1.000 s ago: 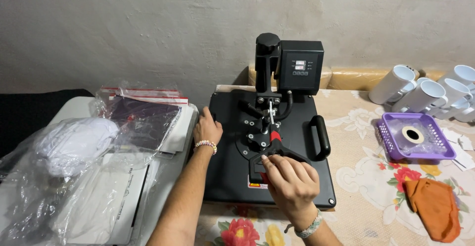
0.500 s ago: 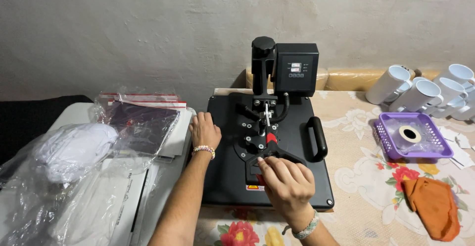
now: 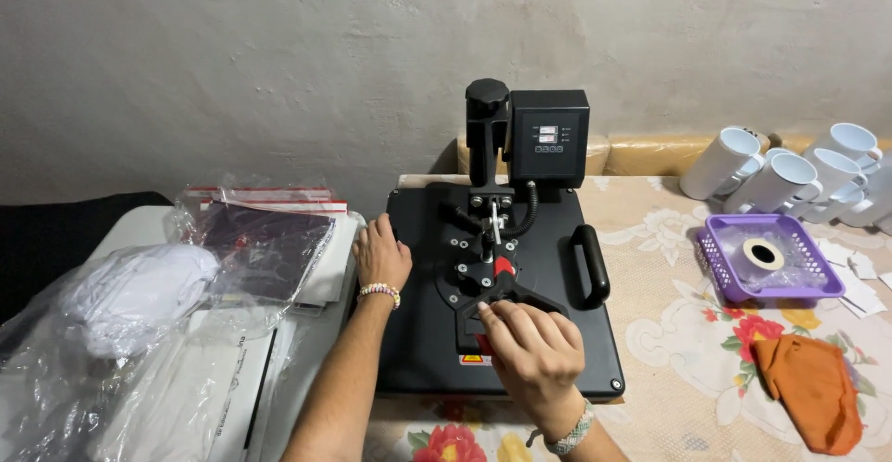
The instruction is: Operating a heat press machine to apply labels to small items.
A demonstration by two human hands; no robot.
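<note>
Mugs (image 3: 780,176), basket (image 3: 720,271) beside press (image 3: 557,332)

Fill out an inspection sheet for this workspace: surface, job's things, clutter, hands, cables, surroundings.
Surface: floral tablecloth.
Job's things: black heat press, platen down, handle at its right side.
Clutter: plastic-bagged garments, white mugs, purple basket holding a tape roll, orange cloth.
Hands: left hand on the platen's left edge; right hand on the front linkage.
Cables: black coiled hose from the control box.
Surroundings: bare plaster wall.
</note>
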